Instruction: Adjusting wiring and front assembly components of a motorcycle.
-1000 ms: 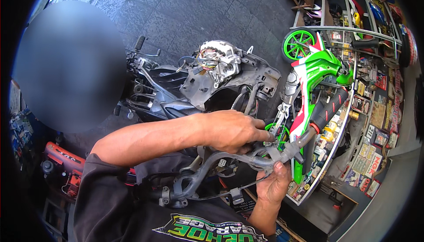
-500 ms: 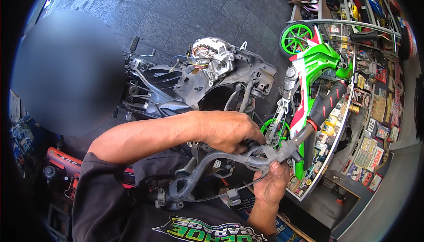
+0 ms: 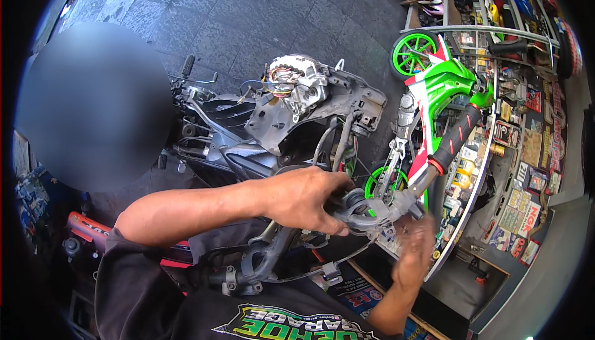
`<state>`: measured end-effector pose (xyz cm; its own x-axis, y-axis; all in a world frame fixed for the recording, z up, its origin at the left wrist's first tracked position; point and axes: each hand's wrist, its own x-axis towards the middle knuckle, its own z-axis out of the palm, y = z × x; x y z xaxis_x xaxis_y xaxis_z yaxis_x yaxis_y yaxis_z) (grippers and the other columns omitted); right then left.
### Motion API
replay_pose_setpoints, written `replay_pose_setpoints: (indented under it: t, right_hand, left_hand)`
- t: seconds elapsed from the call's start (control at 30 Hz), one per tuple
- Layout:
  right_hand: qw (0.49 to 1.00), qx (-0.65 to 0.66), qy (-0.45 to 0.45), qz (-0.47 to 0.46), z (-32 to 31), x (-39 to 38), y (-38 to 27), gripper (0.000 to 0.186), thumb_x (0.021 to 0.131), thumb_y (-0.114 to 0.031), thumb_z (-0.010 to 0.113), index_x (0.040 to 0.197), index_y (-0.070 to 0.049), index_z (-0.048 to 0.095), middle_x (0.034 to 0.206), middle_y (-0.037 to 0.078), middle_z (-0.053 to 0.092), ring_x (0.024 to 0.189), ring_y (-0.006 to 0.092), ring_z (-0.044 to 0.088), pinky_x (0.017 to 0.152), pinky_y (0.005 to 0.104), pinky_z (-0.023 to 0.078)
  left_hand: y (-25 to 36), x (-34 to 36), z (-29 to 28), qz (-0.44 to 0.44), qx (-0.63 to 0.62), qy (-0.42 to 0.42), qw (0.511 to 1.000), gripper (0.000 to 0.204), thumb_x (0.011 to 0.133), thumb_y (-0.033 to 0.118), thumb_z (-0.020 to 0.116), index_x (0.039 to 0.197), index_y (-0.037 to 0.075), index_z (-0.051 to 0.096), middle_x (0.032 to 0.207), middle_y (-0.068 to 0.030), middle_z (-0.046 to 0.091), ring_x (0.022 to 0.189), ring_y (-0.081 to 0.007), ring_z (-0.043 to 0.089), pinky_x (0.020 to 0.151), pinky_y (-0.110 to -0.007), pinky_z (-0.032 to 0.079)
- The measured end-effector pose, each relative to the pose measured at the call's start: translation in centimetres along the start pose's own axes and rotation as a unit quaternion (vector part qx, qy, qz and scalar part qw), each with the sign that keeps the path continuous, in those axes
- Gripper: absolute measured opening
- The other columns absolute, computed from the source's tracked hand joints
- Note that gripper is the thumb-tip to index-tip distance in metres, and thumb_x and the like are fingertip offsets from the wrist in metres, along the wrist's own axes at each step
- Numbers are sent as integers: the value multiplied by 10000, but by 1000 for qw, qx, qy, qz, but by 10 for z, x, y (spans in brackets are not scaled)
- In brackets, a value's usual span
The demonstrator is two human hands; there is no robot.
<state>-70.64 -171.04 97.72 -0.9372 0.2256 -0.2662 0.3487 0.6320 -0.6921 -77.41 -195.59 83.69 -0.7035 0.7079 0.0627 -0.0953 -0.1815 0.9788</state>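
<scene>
- Floor point(image 3: 217, 17) of dark tiles fills the far side; a part-stripped motorcycle point(image 3: 273, 126) stands left of centre, a smaller green bike point(image 3: 443, 79) at the far right.
- Handlebar point(image 3: 279, 253), a bent grey tube, is at the near middle, in front of the dark shirt point(image 3: 167, 296). Its long axis slants from near left to far right, with a bend partway under the left hand. With so long and crooked a piece, one of the hands seems best used purely as an anchor, since a push at either end would probably swing it.
- Left hand point(image 3: 304, 200) lies palm down over that bend, thumb on the near side and fingers toward the far side, apparently pinching the tube between them; how firmly, I cannot tell. A hold close to the fittings should steady things better than one farther left.
- Right hand point(image 3: 414, 250) is blurred at the near right; whether it is spread or pressed together, or touches the tube, I cannot tell. Light fingertip pressure from the near side looks sensible.
- Rubber grip point(image 3: 455, 138), black with red marks, covers the end pointing far right.
- Grey clamp point(image 3: 406, 205) sits between left hand and grip; force square to the tube should suit it best.
- Small connector point(image 3: 331, 270) hangs on the near side; better not to snag it.
</scene>
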Motion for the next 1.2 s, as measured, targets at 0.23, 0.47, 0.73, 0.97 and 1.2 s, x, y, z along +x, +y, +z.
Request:
replay_pose_setpoints:
  t: [0.23,0.47,0.73,0.97,1.2]
  right_hand:
    - [806,-350,43,-475,29,62,-75,669,883,-579,578,1203,8,568,1211,171,574,1219,361,504,1132,546,218]
    - [782,-390,-105,-474,50,95,-75,308,825,-247,691,602,-54,604,599,43,592,701,236,630,1121,563,226]
    - [770,-420,-70,-476,46,83,-72,247,827,-160,673,630,-41,582,642,61,588,686,232,590,1116,554,259]
    - [763,-434,-99,-469,50,82,-78,246,840,-161,664,648,-26,588,650,64,586,678,236,585,1088,567,274]
    - [752,-470,-113,-449,47,82,-86,255,811,-167,708,638,-33,576,631,72,578,663,240,581,1067,561,295]
  left_hand:
    - [12,6,15,-103,158,36,981,763,697,551,794,1052,-88,577,786,-259,660,831,-425,668,741,-481,528]
    - [8,13,9,-74,125,33,989,717,683,568,794,1016,-47,635,787,-249,661,841,-429,662,749,-476,521]
    - [-1,-39,-10,-99,49,174,979,418,905,312,641,1167,-14,625,1126,-189,672,1046,-296,654,892,-406,506]
    - [-21,-87,18,-176,-78,166,967,527,865,288,741,1222,-61,571,1076,-192,677,963,-206,656,836,-345,530]
    - [-16,-73,27,-231,-106,239,937,407,847,262,755,1086,-43,630,862,-126,684,775,-149,646,719,-318,536]
